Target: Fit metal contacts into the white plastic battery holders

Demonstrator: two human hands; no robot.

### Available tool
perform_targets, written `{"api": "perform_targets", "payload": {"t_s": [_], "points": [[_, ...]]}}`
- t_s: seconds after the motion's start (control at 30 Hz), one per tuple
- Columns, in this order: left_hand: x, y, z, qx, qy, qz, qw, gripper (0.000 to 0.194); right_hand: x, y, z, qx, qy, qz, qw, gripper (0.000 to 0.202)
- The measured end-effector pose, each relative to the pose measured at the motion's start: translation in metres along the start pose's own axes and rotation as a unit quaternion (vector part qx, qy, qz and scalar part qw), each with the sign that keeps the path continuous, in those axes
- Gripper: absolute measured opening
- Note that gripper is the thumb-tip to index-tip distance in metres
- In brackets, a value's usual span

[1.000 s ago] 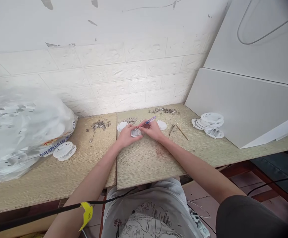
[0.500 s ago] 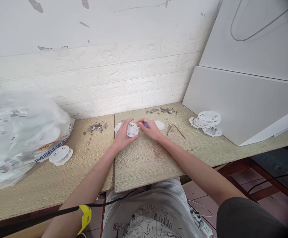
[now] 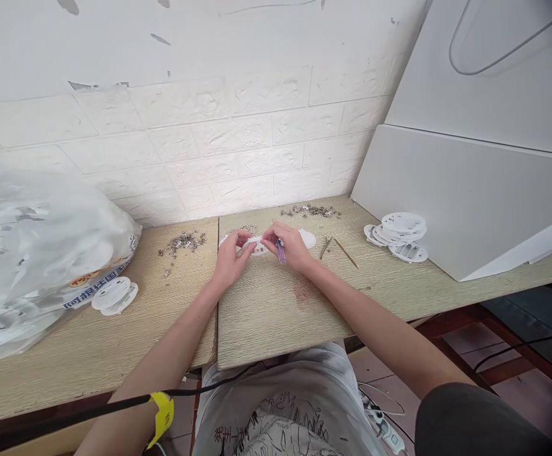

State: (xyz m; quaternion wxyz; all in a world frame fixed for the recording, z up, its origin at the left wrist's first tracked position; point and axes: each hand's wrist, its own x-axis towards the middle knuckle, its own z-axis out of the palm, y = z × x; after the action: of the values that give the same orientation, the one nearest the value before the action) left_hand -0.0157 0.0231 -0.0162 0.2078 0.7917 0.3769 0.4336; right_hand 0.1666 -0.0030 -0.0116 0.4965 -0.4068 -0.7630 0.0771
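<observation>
A white round plastic piece (image 3: 258, 247) with slots and small metal bits is tilted up between my hands, its edge towards me. My left hand (image 3: 230, 261) grips its left side between thumb and fingers. My right hand (image 3: 292, 247) is closed at its right side, fingertips at the rim, with a purple-handled tool (image 3: 281, 252) tucked in the palm; the tool's tip is hidden. Behind my right hand another white piece (image 3: 308, 238) lies on the table. A heap of tiny metal parts (image 3: 247, 229) is just beyond my hands.
Small metal parts lie in piles at the left (image 3: 187, 242) and by the wall (image 3: 314, 210). Tweezers (image 3: 325, 247) and a thin brown stick (image 3: 346, 252) lie to the right. White pieces are stacked at right (image 3: 403, 231) and left (image 3: 113, 295), beside a large plastic bag (image 3: 52, 253).
The white piece has tipped from facing me to nearly edge-on. My right hand has closed in on its rim, and the purple handle has swung down into view.
</observation>
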Motion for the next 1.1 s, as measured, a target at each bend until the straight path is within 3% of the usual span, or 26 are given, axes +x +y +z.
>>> {"api": "perform_targets", "payload": {"t_s": [0.17, 0.3, 0.47, 0.83, 1.1], "points": [[0.001, -0.002, -0.002, 0.029, 0.034, 0.091, 0.995, 0.014, -0.001, 0.0, -0.003, -0.088, -0.013, -0.111, 0.99, 0.014], [0.001, -0.002, -0.001, 0.024, 0.054, 0.13, 0.99, 0.012, -0.001, -0.002, -0.004, -0.116, -0.004, -0.145, 0.983, 0.013], [0.0, 0.002, -0.002, 0.026, 0.026, 0.12, 0.992, 0.014, -0.002, -0.005, -0.004, -0.115, -0.029, -0.097, 0.988, 0.012], [0.001, 0.006, -0.002, 0.078, -0.064, 0.022, 0.995, 0.01, 0.0, -0.016, -0.003, -0.02, -0.133, 0.099, 0.986, 0.015], [-0.002, 0.005, 0.0, 0.066, -0.157, -0.076, 0.982, 0.013, -0.001, -0.015, -0.001, -0.088, -0.196, 0.128, 0.968, 0.014]]}}
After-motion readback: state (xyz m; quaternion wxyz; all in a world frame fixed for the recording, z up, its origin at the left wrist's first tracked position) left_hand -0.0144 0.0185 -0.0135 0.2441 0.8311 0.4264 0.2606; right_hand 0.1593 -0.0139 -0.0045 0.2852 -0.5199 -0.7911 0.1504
